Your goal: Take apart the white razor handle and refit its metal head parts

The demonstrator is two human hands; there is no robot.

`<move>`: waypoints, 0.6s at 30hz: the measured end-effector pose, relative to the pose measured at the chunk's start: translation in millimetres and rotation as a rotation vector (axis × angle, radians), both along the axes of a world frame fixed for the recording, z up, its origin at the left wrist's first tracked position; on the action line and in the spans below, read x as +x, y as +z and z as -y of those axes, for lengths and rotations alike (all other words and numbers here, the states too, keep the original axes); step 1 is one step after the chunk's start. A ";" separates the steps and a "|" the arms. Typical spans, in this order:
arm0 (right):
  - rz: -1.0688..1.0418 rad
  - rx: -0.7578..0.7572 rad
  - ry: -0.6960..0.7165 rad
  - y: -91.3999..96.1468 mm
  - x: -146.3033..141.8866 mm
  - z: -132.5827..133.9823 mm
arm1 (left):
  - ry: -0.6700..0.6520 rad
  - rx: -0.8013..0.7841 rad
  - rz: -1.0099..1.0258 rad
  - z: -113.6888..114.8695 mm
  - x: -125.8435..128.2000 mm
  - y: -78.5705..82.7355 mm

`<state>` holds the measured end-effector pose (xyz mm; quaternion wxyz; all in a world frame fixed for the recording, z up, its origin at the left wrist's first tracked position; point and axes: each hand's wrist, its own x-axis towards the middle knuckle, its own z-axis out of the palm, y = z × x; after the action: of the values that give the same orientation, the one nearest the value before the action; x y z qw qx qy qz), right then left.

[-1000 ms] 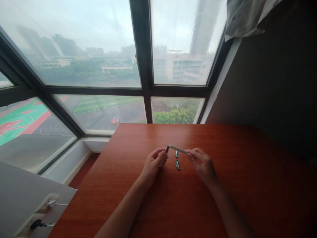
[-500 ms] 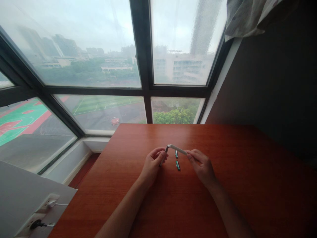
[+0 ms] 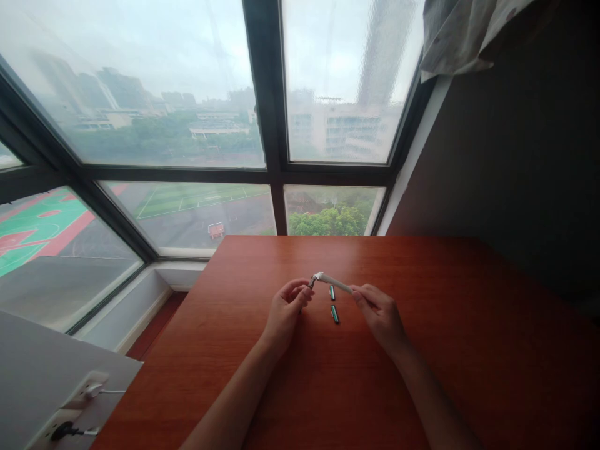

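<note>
My right hand (image 3: pixel 382 312) is closed around the lower end of a pale grey razor handle (image 3: pixel 336 284), which slants up toward the left. At the handle's other end my left hand (image 3: pixel 285 311) pinches a small dark razor head (image 3: pixel 312 282) between thumb and fingers. Those fingers hide most of the head, so I cannot tell whether it is joined to the handle. Between my hands, two black and teal razor cartridges (image 3: pixel 334 314) lie on the tabletop, one behind the other.
The reddish-brown wooden table (image 3: pixel 328 387) reaches to the windows (image 3: pixel 187 209). On the low wall at the left, wall sockets (image 3: pixel 65 422) hold a black plug and a white one. A pale curtain (image 3: pixel 462 40) hangs at the upper right.
My left hand has shifted slightly left and turned a little at the razor head. The handle's far end has moved slightly left too. Both cartridges still lie on the table.
</note>
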<state>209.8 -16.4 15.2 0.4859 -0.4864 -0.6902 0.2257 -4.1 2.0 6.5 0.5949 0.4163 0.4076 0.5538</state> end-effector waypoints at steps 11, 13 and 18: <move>-0.018 -0.001 0.017 1.5 1.4 1.7 | -0.017 0.047 -0.034 0.1 -0.3 2.3; -0.007 0.000 -0.002 1.1 1.6 1.3 | -0.024 0.054 -0.039 0.5 -0.3 2.0; 0.016 0.010 -0.042 0.4 3.1 -0.1 | -0.037 0.054 -0.049 1.3 0.1 2.6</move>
<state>212.9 -16.2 15.5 0.4874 -0.5003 -0.6846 0.2083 -4.0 0.7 9.1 0.5836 0.4530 0.3993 0.5430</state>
